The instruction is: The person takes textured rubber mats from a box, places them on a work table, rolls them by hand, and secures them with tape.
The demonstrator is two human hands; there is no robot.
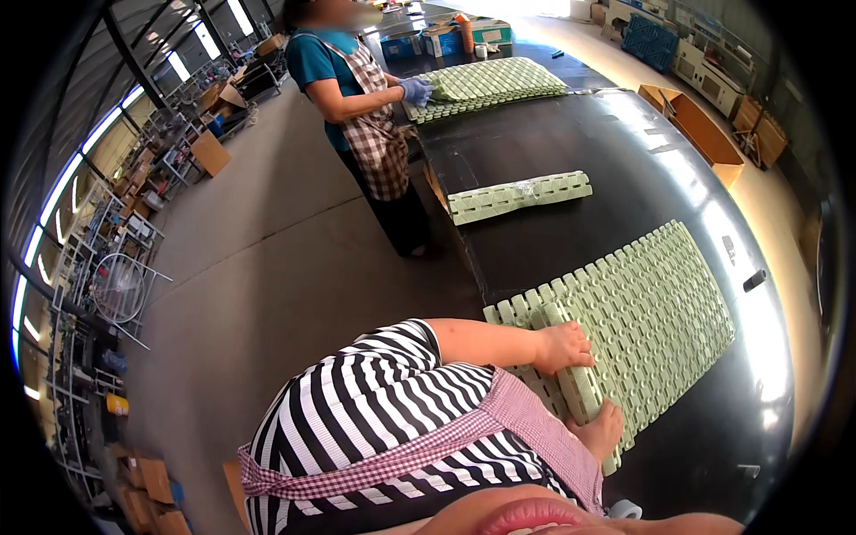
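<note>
A pale green mat with a raised, slotted pattern (664,308) lies spread on the dark table, and its near end is rolled or folded over into a thick strip. My left hand (563,348) is closed over the far end of that strip, fingers curled on top. Nearer to me, my right hand (602,430) grips the strip's other end, with part of its fingers hidden. Both hands press on the same mat, a short way apart.
The long black table (535,254) has a rolled green piece (522,196) in its middle. Farther along, a gloved co-worker (374,116) handles stacked green mats (490,85). Behind them stand blue boxes (441,40). A small black cylinder (754,280) lies near the right edge.
</note>
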